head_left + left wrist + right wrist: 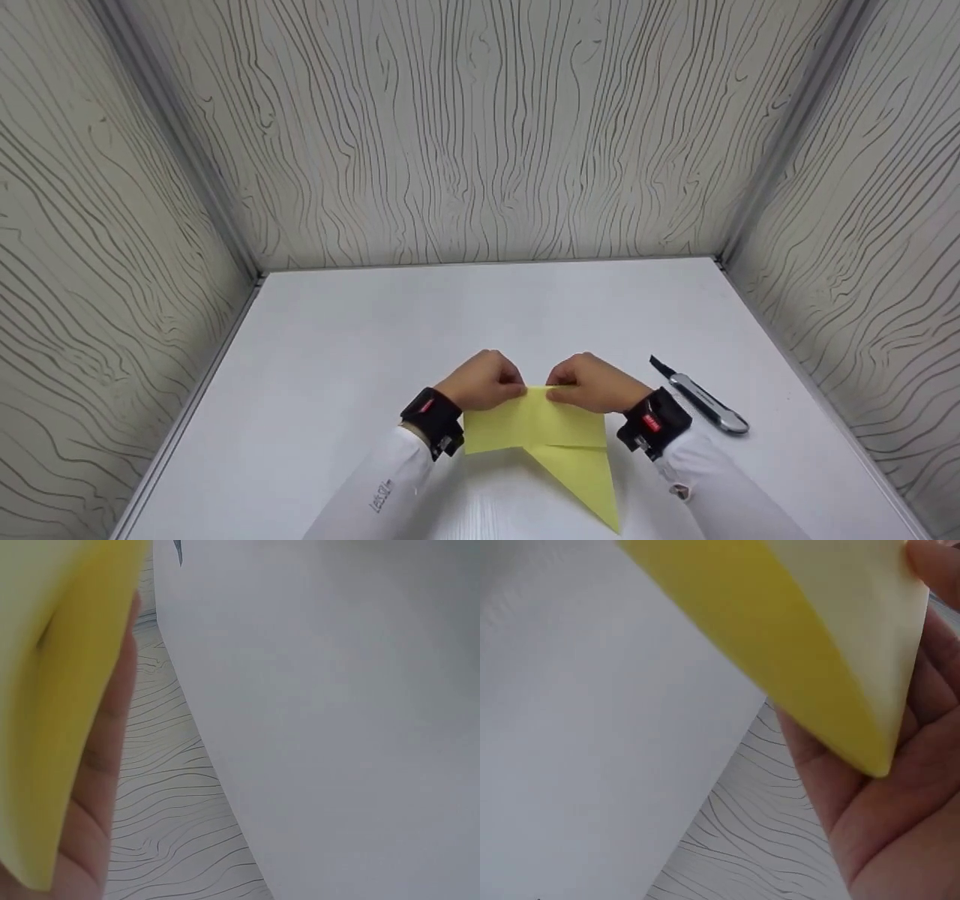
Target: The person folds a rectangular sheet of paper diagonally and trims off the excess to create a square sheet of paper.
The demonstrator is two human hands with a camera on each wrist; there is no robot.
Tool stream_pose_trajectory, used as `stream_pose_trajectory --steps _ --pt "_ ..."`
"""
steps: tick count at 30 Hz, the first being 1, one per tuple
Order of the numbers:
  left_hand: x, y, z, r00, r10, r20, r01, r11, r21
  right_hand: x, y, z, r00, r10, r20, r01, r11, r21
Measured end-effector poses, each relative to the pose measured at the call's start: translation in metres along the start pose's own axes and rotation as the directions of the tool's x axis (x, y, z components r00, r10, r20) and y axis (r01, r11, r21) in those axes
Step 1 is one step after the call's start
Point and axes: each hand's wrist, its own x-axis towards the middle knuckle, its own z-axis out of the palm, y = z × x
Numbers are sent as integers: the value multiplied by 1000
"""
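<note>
Though off paper [566, 427], knife [707, 403] nearby.

hands: 2 (left hand [484, 382], right hand [596, 384]) | yellow paper [570, 429]: 1, lower centre | box cutter [705, 401]: 1, lower right | black wrist straps [429, 415]: 2 | white sleeves [390, 476]: 2, bottom | white surface [360, 322]: 1 | wood-grain walls [480, 135]: 3, left, upper centre, right | grey corner strips [182, 142]: 2, upper corners
</note>
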Motion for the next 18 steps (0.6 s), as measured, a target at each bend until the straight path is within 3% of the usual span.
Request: stream_pose_trajectory --steps 7,11,18 --pt "1 3 1 1000 8 -18 -7 1000 15 5 -9 7 991 -115 -66 112 993 -43" --pt "1 5 3 1000 0 -30 1 999 37 4 -7 10 986 -136 -99 128 988 -84" --pt "2 7 6 1000 0 -21 3 988 155 4 -4 12 978 -163 -130 139 975 -176"
